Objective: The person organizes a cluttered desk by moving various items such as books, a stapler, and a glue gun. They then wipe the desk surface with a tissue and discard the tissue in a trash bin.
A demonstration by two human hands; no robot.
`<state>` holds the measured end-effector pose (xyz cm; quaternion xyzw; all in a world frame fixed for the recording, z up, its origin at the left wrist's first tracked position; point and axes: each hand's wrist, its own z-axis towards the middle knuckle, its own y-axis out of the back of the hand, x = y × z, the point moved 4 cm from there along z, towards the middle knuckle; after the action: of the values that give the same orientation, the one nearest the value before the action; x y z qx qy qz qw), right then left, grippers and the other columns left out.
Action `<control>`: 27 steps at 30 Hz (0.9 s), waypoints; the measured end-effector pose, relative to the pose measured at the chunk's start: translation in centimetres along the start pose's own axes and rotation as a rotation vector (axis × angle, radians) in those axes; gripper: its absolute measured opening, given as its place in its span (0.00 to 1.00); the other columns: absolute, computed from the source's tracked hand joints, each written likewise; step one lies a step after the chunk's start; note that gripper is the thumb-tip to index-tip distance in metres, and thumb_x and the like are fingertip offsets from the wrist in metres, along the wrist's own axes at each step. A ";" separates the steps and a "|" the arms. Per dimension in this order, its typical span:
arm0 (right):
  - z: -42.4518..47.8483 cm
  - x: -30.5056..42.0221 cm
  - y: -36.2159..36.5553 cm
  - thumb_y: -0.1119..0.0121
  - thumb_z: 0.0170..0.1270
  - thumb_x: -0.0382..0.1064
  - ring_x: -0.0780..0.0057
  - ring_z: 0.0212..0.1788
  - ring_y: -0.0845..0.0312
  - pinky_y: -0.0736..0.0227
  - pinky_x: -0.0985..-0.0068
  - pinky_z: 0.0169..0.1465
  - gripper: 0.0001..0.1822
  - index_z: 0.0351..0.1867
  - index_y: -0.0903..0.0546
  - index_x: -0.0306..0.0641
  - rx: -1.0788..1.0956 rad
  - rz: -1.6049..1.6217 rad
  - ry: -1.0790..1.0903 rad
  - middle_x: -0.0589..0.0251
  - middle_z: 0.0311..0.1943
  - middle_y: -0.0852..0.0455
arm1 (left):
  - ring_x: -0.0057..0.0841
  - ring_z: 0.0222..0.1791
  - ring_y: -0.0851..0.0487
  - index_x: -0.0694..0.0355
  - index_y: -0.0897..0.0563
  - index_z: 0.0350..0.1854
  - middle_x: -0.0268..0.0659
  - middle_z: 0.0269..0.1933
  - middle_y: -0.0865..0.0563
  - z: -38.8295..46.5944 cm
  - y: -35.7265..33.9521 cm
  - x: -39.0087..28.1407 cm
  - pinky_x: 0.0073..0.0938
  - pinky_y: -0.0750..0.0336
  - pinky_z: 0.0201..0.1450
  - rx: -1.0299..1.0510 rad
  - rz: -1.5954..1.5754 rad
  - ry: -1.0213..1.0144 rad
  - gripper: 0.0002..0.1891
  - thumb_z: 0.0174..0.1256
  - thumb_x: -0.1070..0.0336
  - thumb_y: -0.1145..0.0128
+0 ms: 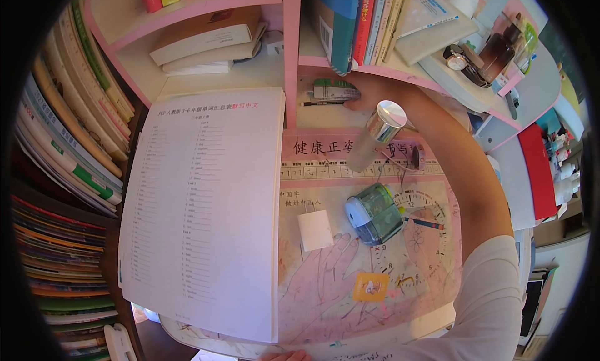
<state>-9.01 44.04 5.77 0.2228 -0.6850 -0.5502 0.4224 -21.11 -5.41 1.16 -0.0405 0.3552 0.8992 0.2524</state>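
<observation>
My right hand (pixel 372 93) reaches into the low compartment under the pink-edged shelf. Its fingers close around the right end of a green-and-clear plastic packet (pixel 330 89). A slim dark pen or pencil (pixel 318 103) lies along the front of that packet. Only the fingertips of my left hand (pixel 287 356) show, at the bottom edge of the view by the desk's front edge. A thick stack of printed worksheets (pixel 201 211) lies on the left half of the desk. To its right are a white plug adapter (pixel 315 229) and a translucent green pencil sharpener (pixel 374 214).
A cylinder with a shiny metal cap (pixel 390 119) stands upright on the printed desk mat (pixel 323 309). A crayon (pixel 424 223) and a small orange card (pixel 371 287) lie there too. Books (pixel 70 94) line the left side. A wristwatch (pixel 457 61) rests on the right-hand shelf.
</observation>
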 end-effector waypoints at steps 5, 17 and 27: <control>0.7 5.0 1.2 0.40 0.48 0.34 0.55 0.45 0.21 0.27 0.66 0.48 0.26 0.52 0.26 0.30 0.091 -0.140 -0.066 0.44 0.39 0.18 | 0.20 0.26 0.23 0.53 0.16 0.31 0.31 0.33 0.14 0.0 0.1 -0.2 0.25 0.29 0.29 -0.007 0.010 0.028 0.04 0.54 0.65 0.41; -9.8 4.2 1.6 0.38 0.48 0.33 0.54 0.38 0.19 0.24 0.62 0.41 0.21 0.47 0.24 0.34 -0.241 -0.599 -0.273 0.50 0.36 0.17 | 0.24 0.25 0.24 0.55 0.19 0.28 0.29 0.31 0.17 -0.4 -0.7 -0.5 0.25 0.33 0.27 -0.041 0.070 0.114 0.07 0.46 0.70 0.49; -31.3 22.7 -0.5 0.35 0.43 0.31 0.54 0.37 0.22 0.28 0.63 0.40 0.21 0.42 0.25 0.39 -0.574 -0.242 -0.160 0.54 0.34 0.20 | 0.31 0.51 0.23 0.66 0.31 0.60 0.45 0.58 0.28 3.7 -1.8 -4.5 0.31 0.26 0.51 0.208 -1.140 0.688 0.22 0.62 0.72 0.46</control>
<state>4.31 8.68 14.08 0.1304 -0.5014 -0.7830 0.3443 -15.96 -3.79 3.90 -0.4811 0.4232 0.5226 0.5625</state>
